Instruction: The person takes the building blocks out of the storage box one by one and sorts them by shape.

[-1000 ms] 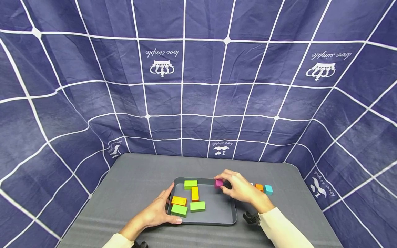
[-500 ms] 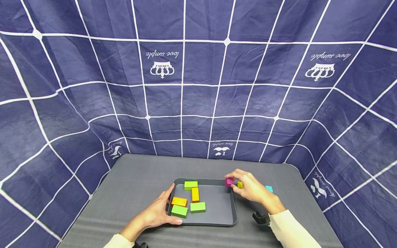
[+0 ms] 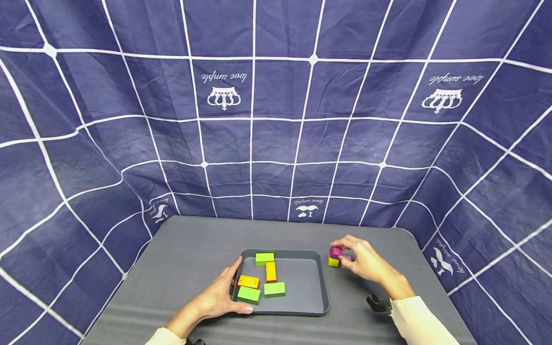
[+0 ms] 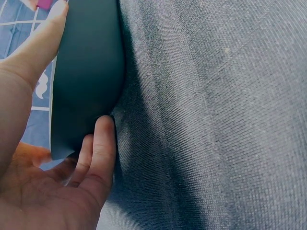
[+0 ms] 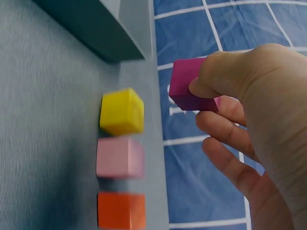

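My right hand (image 3: 366, 261) pinches a magenta cube (image 3: 335, 252) between thumb and fingers, above the table to the right of the grey tray (image 3: 302, 287). Just below it in the head view is a yellow cube (image 3: 333, 262). In the right wrist view the magenta cube (image 5: 186, 81) is off the table, clear of the yellow cube (image 5: 121, 112), a pink cube (image 5: 120, 158) and an orange cube (image 5: 121, 211), which stand in a row. My left hand (image 3: 217, 293) holds the tray's front left corner, thumb on the front rim and fingers along the left side.
Inside the tray lie green blocks (image 3: 274, 289) and orange-yellow blocks (image 3: 248, 281), mostly towards its left. The dark grey table (image 3: 198, 239) extends around it. A blue curtain (image 3: 276, 143) with white lines hangs behind and at both sides.
My right hand has carried the magenta cube right, from over the tray's far right corner to outside it beside the yellow cube. My left hand and the tray stay put.
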`<state>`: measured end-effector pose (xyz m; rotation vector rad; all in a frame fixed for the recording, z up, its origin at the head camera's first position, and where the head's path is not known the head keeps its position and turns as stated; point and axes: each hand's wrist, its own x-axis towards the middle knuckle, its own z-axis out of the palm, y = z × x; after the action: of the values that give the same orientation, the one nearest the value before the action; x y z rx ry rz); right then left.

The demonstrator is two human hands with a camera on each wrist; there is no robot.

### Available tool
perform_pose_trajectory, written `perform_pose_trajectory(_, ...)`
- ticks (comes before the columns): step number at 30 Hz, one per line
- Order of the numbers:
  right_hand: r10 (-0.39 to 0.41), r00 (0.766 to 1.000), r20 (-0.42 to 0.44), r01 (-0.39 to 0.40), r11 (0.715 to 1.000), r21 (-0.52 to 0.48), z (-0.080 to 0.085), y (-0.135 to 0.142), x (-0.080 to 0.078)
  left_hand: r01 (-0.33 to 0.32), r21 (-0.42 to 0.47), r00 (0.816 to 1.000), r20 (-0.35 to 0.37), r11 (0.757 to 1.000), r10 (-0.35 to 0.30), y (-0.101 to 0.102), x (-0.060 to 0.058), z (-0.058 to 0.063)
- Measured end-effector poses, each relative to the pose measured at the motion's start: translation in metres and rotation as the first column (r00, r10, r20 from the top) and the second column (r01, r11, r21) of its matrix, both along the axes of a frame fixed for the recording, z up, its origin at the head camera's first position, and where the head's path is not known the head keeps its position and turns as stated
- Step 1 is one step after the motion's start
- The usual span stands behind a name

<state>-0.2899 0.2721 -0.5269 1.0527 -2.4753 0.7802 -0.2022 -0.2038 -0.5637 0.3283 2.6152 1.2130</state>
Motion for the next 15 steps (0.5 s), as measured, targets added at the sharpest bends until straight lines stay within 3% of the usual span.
perform_pose_trajectory(7, -0.056, 0.997, -0.050, 0.057, 0.998, 0.018, 0.001, 0.029, -0.003, 0.011, 0.008, 1.000, -0.020, 1.000, -0.011, 0.001, -0.002, 0.001)
perform_pose_trajectory(15, -0.136, 0.991, 0.001, 0.136, 0.989, 0.058, -0.003, 0.070, -0.003, 0.035, 0.020, 0.999, -0.033, 0.999, -0.035, -0.001, 0.000, 0.001)
